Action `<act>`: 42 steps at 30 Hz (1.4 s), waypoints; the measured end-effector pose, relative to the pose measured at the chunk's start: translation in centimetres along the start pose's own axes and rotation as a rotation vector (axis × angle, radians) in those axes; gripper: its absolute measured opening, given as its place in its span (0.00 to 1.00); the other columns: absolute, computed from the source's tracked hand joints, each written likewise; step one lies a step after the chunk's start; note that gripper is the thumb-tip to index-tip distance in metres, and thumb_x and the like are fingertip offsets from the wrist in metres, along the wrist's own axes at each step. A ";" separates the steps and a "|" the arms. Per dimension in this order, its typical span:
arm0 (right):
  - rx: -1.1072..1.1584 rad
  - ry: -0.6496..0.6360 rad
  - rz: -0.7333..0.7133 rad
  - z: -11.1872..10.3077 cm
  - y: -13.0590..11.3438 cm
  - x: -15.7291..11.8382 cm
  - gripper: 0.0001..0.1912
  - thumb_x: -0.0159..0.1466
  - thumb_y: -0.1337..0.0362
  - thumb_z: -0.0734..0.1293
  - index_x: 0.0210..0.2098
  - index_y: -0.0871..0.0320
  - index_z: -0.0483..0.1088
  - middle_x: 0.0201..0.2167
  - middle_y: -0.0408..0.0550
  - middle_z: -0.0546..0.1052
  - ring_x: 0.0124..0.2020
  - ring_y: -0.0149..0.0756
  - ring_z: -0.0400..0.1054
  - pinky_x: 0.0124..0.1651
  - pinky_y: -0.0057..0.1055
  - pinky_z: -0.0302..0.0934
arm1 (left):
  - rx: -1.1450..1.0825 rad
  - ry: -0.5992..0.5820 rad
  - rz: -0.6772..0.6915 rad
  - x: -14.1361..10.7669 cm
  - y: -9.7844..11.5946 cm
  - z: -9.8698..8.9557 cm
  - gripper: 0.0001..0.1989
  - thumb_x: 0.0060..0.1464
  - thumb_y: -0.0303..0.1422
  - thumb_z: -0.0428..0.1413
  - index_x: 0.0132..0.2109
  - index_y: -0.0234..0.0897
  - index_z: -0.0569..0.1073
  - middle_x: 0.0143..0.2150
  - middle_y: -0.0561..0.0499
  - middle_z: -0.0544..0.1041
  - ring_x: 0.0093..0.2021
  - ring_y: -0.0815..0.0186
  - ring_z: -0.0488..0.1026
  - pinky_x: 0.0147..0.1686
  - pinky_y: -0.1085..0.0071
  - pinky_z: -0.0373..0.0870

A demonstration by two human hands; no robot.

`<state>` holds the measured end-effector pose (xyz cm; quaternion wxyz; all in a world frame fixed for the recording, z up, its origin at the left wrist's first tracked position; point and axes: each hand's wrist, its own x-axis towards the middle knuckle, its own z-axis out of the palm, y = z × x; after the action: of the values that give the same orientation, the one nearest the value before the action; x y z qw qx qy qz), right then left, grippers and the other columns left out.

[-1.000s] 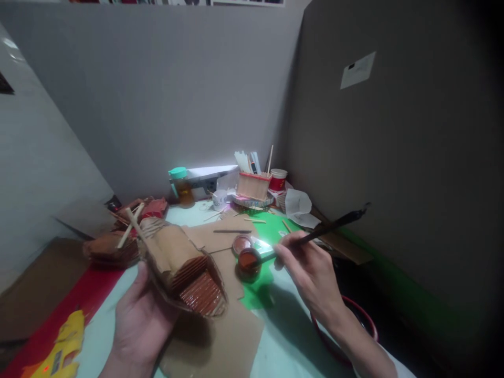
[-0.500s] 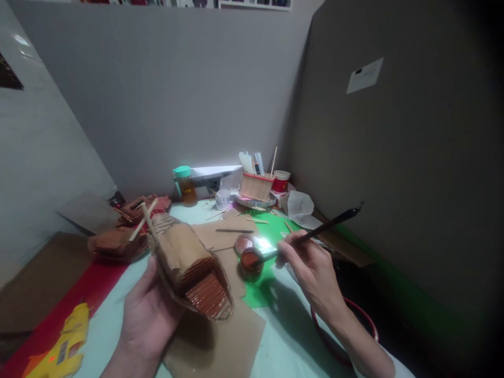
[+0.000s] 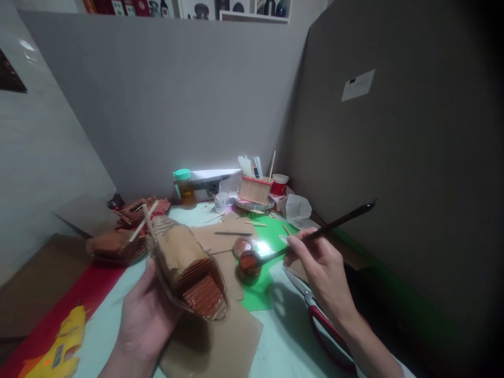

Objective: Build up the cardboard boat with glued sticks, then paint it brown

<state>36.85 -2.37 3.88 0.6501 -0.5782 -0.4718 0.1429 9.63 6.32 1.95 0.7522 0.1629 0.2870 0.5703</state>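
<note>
My left hand [image 3: 147,312] holds up a cardboard model boat [image 3: 183,257] from below and its left side. A tan arched cover sits over the boat's middle, its ribbed near end is painted a wet reddish brown, and two thin sticks cross at its far end. In my right hand [image 3: 321,262] is a dark paintbrush [image 3: 334,221], gripped between thumb and fingers. The brush's low end reaches the mouth of a small round jar of brown paint [image 3: 250,266]; its bristles are hidden there. Just behind the jar lies its paint-smeared lid [image 3: 243,245].
Red-handled scissors [image 3: 315,310] lie below my right hand. Finished-looking brown boats [image 3: 120,244] stand at left, a yellow glue gun [image 3: 63,349] nearer. Cardboard [image 3: 220,341] and a green sheet [image 3: 260,296] cover the table. Behind stand a bottle [image 3: 186,191], a white cup [image 3: 222,202] and a wooden box [image 3: 255,190].
My right hand has shifted right and slightly down with the paintbrush, whose tip stays at the jar. More of the scissors shows. The view has tilted slightly up; the boat is still held.
</note>
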 end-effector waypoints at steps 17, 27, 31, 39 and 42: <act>0.103 0.089 0.066 -0.4 -0.4 0.2 0.16 0.66 0.50 0.73 0.34 0.55 0.69 0.19 0.40 0.77 0.22 0.34 0.72 0.32 0.29 0.67 | -0.138 -0.221 -0.035 1.0 -0.3 -1.4 0.21 0.71 0.33 0.47 0.65 0.40 0.73 0.50 0.37 0.85 0.49 0.48 0.83 0.47 0.52 0.83; 0.417 0.095 -0.015 -0.9 -2.5 -0.7 0.11 0.69 0.56 0.70 0.33 0.55 0.72 0.33 0.40 0.72 0.22 0.26 0.70 0.25 0.23 0.68 | -0.105 -0.198 -0.025 0.6 -0.4 -0.5 0.19 0.70 0.31 0.46 0.50 0.35 0.83 0.44 0.36 0.86 0.44 0.50 0.85 0.44 0.54 0.84; 0.523 -0.042 -0.059 -0.3 -3.6 -2.0 0.08 0.72 0.62 0.67 0.35 0.55 0.73 0.32 0.41 0.73 0.22 0.25 0.71 0.25 0.22 0.68 | -0.110 -0.201 -0.034 0.4 -0.4 -0.7 0.20 0.70 0.30 0.46 0.50 0.36 0.83 0.42 0.38 0.87 0.44 0.51 0.85 0.47 0.54 0.83; 0.537 -0.121 -0.070 0.1 -3.8 -3.2 0.08 0.72 0.63 0.66 0.36 0.54 0.73 0.33 0.41 0.73 0.23 0.27 0.73 0.26 0.25 0.70 | -0.114 -0.221 -0.047 0.1 -0.4 -1.2 0.18 0.69 0.31 0.48 0.51 0.41 0.83 0.46 0.41 0.87 0.45 0.50 0.85 0.47 0.52 0.82; 0.544 -0.147 -0.047 0.0 -3.8 -3.3 0.08 0.73 0.63 0.66 0.37 0.54 0.73 0.34 0.41 0.73 0.24 0.27 0.73 0.26 0.24 0.70 | -0.118 -0.172 -0.049 -0.2 -0.4 -1.1 0.20 0.70 0.30 0.46 0.56 0.43 0.80 0.45 0.42 0.87 0.45 0.52 0.85 0.48 0.52 0.82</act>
<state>33.77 -5.93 5.76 0.7486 -0.3596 -0.4753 0.2906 9.22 5.89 0.96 0.7962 0.1595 0.1910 0.5515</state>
